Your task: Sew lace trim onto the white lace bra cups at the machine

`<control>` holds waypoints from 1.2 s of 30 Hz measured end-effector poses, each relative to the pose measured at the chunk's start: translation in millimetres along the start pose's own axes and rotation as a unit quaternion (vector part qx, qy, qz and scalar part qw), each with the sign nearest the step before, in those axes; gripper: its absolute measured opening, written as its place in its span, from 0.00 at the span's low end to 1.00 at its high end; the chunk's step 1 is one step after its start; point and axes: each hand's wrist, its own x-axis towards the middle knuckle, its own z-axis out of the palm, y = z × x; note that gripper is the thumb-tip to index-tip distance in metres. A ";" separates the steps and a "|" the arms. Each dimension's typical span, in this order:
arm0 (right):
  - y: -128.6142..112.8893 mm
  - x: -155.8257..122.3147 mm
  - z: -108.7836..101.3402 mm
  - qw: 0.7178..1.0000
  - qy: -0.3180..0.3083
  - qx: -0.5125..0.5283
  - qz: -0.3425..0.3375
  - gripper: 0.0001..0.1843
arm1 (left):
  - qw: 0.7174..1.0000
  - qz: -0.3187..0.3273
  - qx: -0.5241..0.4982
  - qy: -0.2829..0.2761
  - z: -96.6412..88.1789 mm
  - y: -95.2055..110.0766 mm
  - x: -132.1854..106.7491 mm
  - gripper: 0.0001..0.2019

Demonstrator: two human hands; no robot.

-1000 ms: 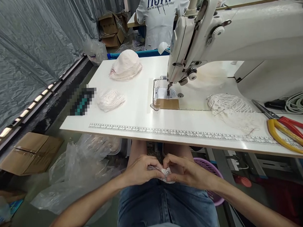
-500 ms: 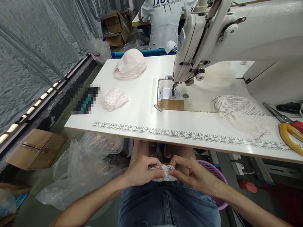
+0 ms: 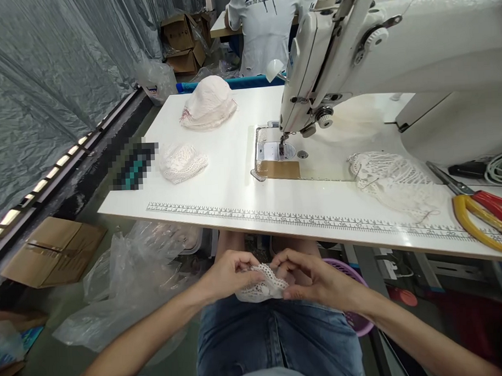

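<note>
Over my lap, a piece of white lace fabric (image 3: pixel 260 289) is held between both hands, below the table's front edge. My left hand (image 3: pixel 234 273) pinches its left side, thumb on top. At its right side, my right hand (image 3: pixel 305 274) grips the lace between thumb and fingers. On the table lie a small white lace piece (image 3: pixel 184 163), a stack of pale cup-shaped fabric pieces (image 3: pixel 209 104) behind it, and more white lace (image 3: pixel 393 177) right of the sewing machine's needle area.
The white sewing machine (image 3: pixel 353 58) stands on the white table (image 3: pixel 230 194), which has a printed ruler along its front. Scissors (image 3: pixel 478 205) lie at the right edge. A purple basket (image 3: pixel 363 324) and plastic bags (image 3: pixel 131 285) are below. Another person (image 3: pixel 266 34) sits beyond.
The lace in my hands has been turned and opened out, so more of it shows toward the left. My head view has shifted slightly, moving the table up and left in the picture.
</note>
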 end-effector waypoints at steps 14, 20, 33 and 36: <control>6.7 7.6 -10.2 0.995 -0.046 0.065 0.055 0.15 | 0.986 -0.059 -0.156 -0.025 -9.1 1.8 -0.7 0.16; 0.8 10.5 -9.9 0.994 -0.030 0.084 0.055 0.18 | 0.986 -0.058 -0.159 0.000 -9.1 0.8 0.5 0.15; 2.6 11.0 -11.5 0.996 -0.045 0.072 0.037 0.19 | 0.997 -0.067 -0.047 -0.012 -8.0 15.9 3.4 0.15; 3.4 9.5 -12.3 0.996 -0.042 0.076 0.022 0.19 | 0.997 -0.065 -0.046 0.003 -8.0 10.8 6.1 0.14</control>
